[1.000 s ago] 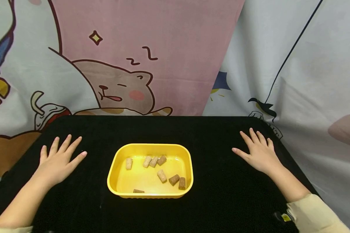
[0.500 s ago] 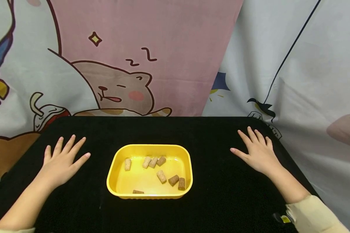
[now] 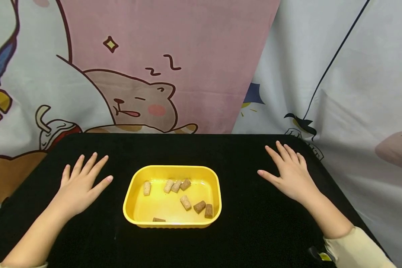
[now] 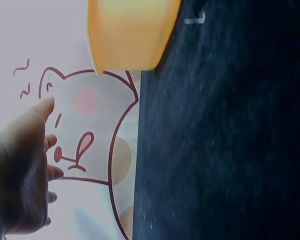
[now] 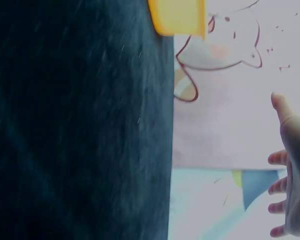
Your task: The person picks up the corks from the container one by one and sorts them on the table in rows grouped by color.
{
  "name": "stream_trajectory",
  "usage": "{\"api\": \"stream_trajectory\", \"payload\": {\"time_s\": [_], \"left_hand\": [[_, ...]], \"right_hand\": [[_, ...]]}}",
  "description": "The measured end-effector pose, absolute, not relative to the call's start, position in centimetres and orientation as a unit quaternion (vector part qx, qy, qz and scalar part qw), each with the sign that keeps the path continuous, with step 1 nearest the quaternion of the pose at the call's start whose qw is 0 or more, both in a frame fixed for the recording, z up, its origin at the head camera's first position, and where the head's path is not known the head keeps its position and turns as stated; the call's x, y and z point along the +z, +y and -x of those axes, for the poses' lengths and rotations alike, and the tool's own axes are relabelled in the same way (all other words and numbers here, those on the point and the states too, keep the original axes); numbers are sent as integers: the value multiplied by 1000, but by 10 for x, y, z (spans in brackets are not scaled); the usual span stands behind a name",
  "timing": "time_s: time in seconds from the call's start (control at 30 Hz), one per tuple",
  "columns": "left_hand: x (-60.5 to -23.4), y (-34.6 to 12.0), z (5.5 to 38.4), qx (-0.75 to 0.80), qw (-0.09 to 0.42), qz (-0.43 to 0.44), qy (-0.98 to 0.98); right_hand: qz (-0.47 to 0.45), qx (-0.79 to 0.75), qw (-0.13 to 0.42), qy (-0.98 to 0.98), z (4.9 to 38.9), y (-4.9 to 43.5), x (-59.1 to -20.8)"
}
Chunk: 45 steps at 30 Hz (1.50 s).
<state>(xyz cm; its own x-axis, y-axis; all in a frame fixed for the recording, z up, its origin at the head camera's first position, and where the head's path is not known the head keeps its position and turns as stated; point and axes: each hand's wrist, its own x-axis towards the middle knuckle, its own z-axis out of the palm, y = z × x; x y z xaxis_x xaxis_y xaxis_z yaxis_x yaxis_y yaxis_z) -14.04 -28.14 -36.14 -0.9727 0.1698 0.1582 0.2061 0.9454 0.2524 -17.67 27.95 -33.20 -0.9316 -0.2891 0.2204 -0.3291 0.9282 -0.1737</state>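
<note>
A yellow rectangular tray [image 3: 172, 225] stands in the middle of the black table, with several short cork-like pieces lying in it. One pale piece [image 3: 147, 188] lies at the tray's left, and a darker brown piece [image 3: 209, 211] lies in its right corner. The near wall partly hides another brown piece [image 3: 159, 220]. To the left of the tray, my left hand [image 3: 79, 190] has its fingers spread and holds nothing. My right hand [image 3: 293, 178] is on the other side, fingers also spread, apart from the tray. Both wrist views show the hands raised off the table surface.
Black cloth covers the table [image 3: 241, 238]. Behind it hangs a printed curtain [image 3: 207, 67] with a sleeping bear. A small black and yellow object [image 3: 318, 255] sits by the right sleeve [image 3: 355, 247].
Both hands have moved inward, toward the tray, with fingers still spread. The tray and the pieces in it have stayed in place.
</note>
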Motion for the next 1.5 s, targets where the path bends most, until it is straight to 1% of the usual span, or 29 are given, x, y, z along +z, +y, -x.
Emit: {"api": "stream_trajectory", "payload": {"time_s": [0.37,0.63,0.87,1.07,1.2,1.33,1.5], "left_hand": [[-362,-257,139,-180,69,132,-972],[-370,-243,139,-235,65,153,-958],[-379,-236,140,-312,64,174,-932],[-387,-235,140,-400,21,175,-899],[-397,-237,142,-444,9,200,-874],[-406,-236,143,-475,0,216,-853],[-412,-235,144,-507,-15,231,-830]], "right_hand": [[-230,164,153,-947,165,242,-327],[-274,211,170,-923,157,214,-326],[-308,236,159,-908,148,188,-323],[-340,253,138,-895,144,165,-323],[-366,256,123,-886,143,151,-324],[-388,270,98,-875,142,138,-327],[-402,283,53,-869,144,125,-334]]}}
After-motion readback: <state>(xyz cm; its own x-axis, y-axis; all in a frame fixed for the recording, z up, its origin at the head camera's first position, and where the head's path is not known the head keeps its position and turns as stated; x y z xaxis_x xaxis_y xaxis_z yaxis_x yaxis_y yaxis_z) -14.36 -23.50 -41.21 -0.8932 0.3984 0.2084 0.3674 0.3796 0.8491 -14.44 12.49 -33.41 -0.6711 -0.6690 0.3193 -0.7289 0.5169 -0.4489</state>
